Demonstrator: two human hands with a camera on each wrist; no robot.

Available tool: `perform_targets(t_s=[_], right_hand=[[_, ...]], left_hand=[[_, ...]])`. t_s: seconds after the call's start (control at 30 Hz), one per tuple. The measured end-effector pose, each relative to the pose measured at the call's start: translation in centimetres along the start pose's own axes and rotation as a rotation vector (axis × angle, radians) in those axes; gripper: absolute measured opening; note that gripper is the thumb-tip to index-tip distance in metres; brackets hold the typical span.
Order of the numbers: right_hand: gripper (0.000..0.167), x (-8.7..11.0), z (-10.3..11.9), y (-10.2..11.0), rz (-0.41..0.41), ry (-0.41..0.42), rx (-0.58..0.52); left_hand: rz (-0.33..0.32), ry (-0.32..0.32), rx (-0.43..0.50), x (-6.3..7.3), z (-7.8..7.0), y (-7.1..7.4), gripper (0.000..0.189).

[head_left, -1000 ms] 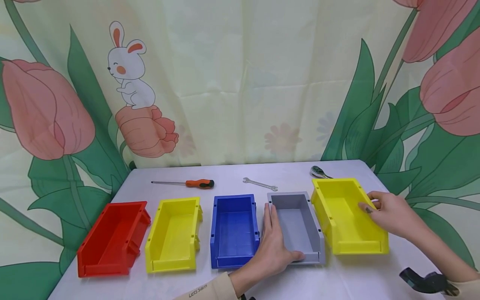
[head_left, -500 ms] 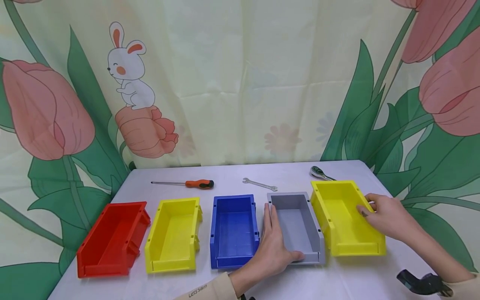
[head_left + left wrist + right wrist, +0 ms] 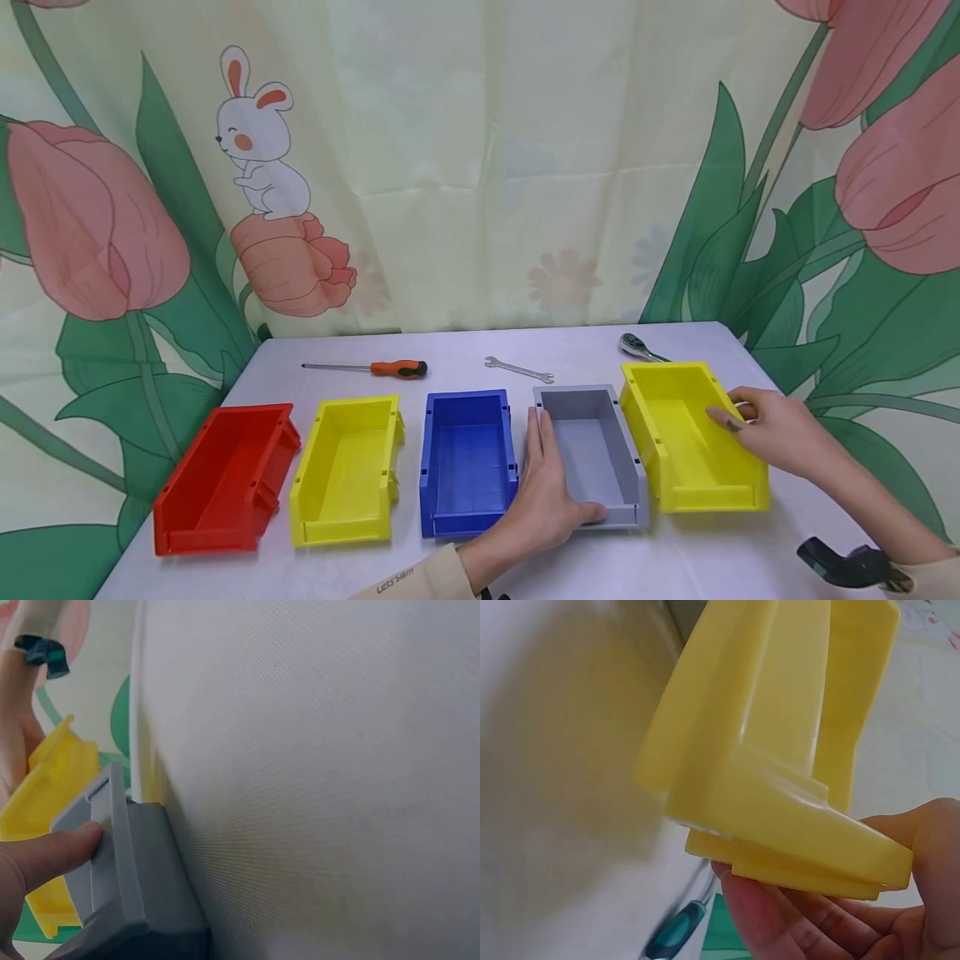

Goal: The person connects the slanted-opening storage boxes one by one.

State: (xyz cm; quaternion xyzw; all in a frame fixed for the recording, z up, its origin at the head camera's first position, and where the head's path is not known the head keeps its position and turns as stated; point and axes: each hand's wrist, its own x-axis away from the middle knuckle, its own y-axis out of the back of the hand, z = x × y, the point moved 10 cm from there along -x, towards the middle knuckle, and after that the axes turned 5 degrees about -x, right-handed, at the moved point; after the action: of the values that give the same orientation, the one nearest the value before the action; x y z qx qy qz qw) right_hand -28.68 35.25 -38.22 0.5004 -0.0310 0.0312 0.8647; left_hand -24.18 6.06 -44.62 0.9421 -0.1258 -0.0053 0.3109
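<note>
A grey storage bin [image 3: 592,450] sits on the table with my left hand [image 3: 542,500] at its front left corner. That hand's thumb lies over the front lip, seen closely in the left wrist view, and straight fingers run along the left wall. My right hand [image 3: 776,429] grips the right wall of a yellow bin [image 3: 693,433], thumb inside and fingers outside. In the right wrist view this yellow bin [image 3: 780,802] is tilted above the white cloth, its shadow beside it. Its left rim overlaps the grey bin's right edge in the head view.
Left of the grey bin stand a blue bin [image 3: 467,467], another yellow bin [image 3: 347,471] and a red bin [image 3: 225,479]. Behind them lie an orange-handled screwdriver [image 3: 397,368], an open-end wrench [image 3: 519,369] and a ratchet [image 3: 637,346]. A printed curtain [image 3: 450,208] hangs behind the table.
The yellow bin in my right hand has shifted slightly left and down, closer against the grey bin. My left hand and the other bins have stayed put.
</note>
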Motion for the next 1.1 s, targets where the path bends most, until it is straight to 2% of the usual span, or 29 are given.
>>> perform_targets(t_s=[0.13, 0.23, 0.4, 0.53, 0.7, 0.8, 0.9, 1.1], right_hand=[[0.060, -0.1, 0.0, 0.6, -0.014, 0.005, 0.006], [0.058, 0.1, 0.5, 1.7, -0.064, 0.033, 0.009], [0.044, 0.6, 2.6, 3.8, -0.219, 0.147, -0.011], [0.045, 0.8, 5.0, 4.0, -0.251, 0.245, -0.014], [0.060, 1.3, 8.2, 2.3, -0.165, 0.422, 0.024], [0.068, 1.6, 9.3, 0.6, -0.065, 0.498, 0.015], [0.073, 1.8, 9.8, -0.8, 0.014, 0.533, 0.024], [0.070, 2.2, 10.5, -2.7, 0.087, 0.554, 0.073]], left_hand=[[0.004, 0.004, -0.007, 0.0, 0.1, 0.0, 0.142], [0.006, 0.006, -0.011, 0.0, 0.1, -0.1, 0.142], [0.008, 0.005, -0.004, 0.0, 0.1, -0.1, 0.142], [0.006, 0.002, 0.000, 0.0, 0.1, -0.1, 0.142], [0.006, 0.001, 0.004, 0.0, 0.2, -0.1, 0.142], [0.012, 0.010, 0.010, -0.1, 0.3, -0.1, 0.142], [0.012, 0.012, 0.006, -0.1, 0.3, -0.1, 0.141], [0.006, 0.005, -0.006, -0.1, 0.2, 0.0, 0.141]])
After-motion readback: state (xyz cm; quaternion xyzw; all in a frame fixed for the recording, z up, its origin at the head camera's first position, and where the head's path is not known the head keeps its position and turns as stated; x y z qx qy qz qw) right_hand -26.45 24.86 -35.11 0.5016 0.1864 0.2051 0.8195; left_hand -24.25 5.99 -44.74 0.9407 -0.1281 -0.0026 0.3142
